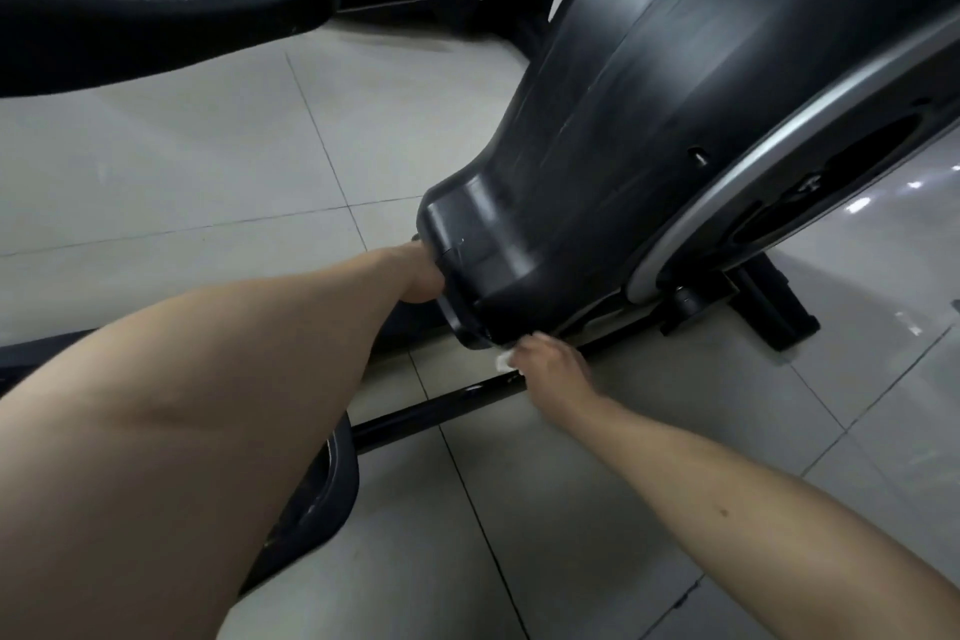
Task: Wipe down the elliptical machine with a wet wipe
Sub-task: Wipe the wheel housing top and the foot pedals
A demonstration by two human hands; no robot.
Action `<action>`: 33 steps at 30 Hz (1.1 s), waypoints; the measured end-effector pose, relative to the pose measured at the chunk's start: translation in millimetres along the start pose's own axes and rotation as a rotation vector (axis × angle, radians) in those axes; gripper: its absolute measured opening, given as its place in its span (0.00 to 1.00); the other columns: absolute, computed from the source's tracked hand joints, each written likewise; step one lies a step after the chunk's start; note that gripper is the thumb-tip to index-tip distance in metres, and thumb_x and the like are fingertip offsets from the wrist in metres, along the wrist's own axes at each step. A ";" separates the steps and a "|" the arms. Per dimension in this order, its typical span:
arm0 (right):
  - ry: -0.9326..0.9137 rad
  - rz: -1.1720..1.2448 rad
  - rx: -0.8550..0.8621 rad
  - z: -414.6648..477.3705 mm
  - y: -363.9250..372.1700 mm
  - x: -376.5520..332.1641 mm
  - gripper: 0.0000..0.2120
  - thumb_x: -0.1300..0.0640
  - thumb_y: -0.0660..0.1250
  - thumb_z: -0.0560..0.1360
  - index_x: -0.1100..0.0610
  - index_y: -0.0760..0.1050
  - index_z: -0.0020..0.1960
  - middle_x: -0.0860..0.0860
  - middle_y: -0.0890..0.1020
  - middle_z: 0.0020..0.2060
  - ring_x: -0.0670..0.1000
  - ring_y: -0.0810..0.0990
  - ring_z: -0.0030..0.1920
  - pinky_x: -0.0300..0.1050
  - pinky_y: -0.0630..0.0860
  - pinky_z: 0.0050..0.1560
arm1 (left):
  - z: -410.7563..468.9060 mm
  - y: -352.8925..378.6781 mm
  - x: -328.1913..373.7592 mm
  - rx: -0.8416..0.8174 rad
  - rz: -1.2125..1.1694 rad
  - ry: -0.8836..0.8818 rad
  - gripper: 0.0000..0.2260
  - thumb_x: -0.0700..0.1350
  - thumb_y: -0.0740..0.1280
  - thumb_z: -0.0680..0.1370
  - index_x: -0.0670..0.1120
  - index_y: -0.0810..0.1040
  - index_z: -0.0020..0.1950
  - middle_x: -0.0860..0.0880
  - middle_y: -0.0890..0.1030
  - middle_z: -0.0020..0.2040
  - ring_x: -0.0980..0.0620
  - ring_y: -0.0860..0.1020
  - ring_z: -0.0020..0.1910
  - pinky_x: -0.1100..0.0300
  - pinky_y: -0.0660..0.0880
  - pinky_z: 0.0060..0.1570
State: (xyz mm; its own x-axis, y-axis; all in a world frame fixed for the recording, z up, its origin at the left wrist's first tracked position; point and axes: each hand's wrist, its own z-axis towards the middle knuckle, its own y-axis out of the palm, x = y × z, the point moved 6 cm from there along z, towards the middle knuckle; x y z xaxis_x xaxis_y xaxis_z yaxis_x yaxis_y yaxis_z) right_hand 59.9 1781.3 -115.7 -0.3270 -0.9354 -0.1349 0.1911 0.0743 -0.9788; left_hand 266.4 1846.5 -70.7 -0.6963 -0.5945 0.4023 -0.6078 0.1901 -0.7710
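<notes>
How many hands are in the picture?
2. The left hand is at the end of the black housing, partly hidden behind it; the right hand holds a white wipe at its lower edge.

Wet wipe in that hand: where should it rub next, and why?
Probably slide it along the bottom rim of the black cover, toward the silver trim. The right hand holds the wet wipe right at that rim's near corner, so the rest of the rim lies just ahead.

Head-worn wide-angle view, facing steeply down, close over the elliptical housing — tiled floor beneath
</notes>
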 end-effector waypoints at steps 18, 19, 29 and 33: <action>0.861 0.673 0.623 -22.1 -64.3 43.9 0.07 0.62 0.69 0.79 0.50 0.78 0.46 0.51 0.84 0.41 0.51 0.83 0.42 0.43 0.78 0.43 | 4.9 49.6 49.2 -0.372 0.026 -0.096 0.08 0.44 0.62 0.82 0.42 0.79 0.51 0.47 0.85 0.43 0.53 0.81 0.35 0.62 0.76 0.37; 0.913 0.753 0.725 -17.8 -76.3 49.0 0.09 0.64 0.68 0.79 0.51 0.77 0.45 0.52 0.84 0.42 0.52 0.83 0.41 0.44 0.80 0.43 | 6.6 47.1 54.9 -0.365 0.008 -0.080 0.08 0.45 0.63 0.82 0.42 0.79 0.51 0.47 0.85 0.43 0.53 0.81 0.35 0.62 0.76 0.37; 1.055 1.192 0.979 -3.0 -113.1 43.9 0.05 0.67 0.69 0.79 0.59 0.77 0.49 0.57 0.84 0.42 0.43 0.81 0.30 0.33 0.78 0.35 | 9.4 22.0 105.6 -0.297 -0.056 0.093 0.10 0.48 0.63 0.83 0.44 0.80 0.50 0.48 0.85 0.41 0.54 0.81 0.36 0.61 0.77 0.39; 1.030 1.119 0.951 6.1 -111.4 38.3 0.08 0.67 0.69 0.78 0.57 0.74 0.45 0.58 0.84 0.43 0.46 0.83 0.33 0.38 0.81 0.38 | 13.8 21.8 107.8 -0.295 -0.054 0.110 0.11 0.49 0.64 0.83 0.44 0.80 0.49 0.48 0.86 0.43 0.53 0.83 0.38 0.61 0.79 0.40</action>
State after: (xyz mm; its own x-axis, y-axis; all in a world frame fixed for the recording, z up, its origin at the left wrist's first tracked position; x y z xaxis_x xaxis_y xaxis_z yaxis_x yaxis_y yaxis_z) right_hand 31.7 1735.1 -10.9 0.0024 0.0126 -0.9999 0.9954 -0.0953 0.0012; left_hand 183.3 1775.7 -51.0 -0.6872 -0.5249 0.5022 -0.7184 0.3883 -0.5772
